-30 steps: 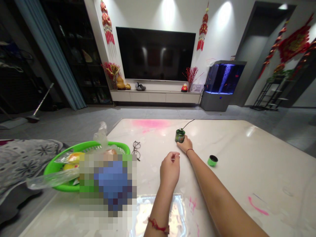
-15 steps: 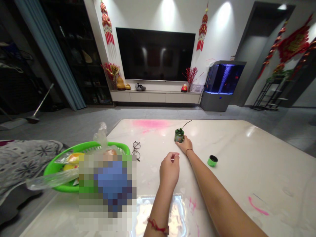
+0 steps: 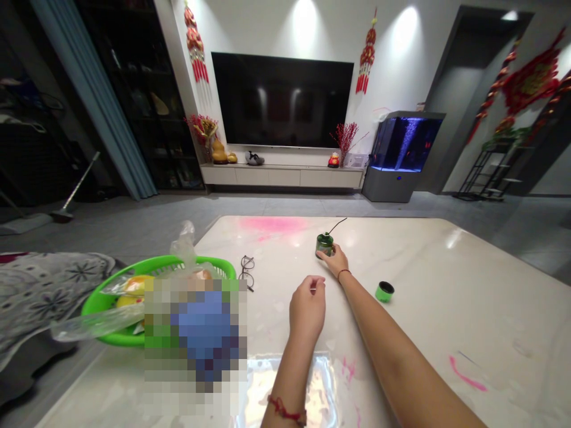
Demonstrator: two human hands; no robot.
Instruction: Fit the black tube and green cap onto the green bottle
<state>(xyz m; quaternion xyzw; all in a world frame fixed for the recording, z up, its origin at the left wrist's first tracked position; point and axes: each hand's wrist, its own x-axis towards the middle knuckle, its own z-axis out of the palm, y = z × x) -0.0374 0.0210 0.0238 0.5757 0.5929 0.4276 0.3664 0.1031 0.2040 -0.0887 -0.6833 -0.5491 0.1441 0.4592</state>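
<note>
From the head camera, our right hand (image 3: 334, 262) touches a dark green jar (image 3: 325, 245) at its 10 o'clock, a thin black cord (image 3: 336, 224) rising from the top; we cannot tell whether the hand grips it. Our left hand (image 3: 307, 308) curls narrow at the right hand's 7 o'clock, holding nothing we can see. A green lid (image 3: 384, 291) sits at the right hand's 4 o'clock on the marble table (image 3: 446, 267), with eyeglasses (image 3: 246, 266) at the left hand's 10 o'clock.
</note>
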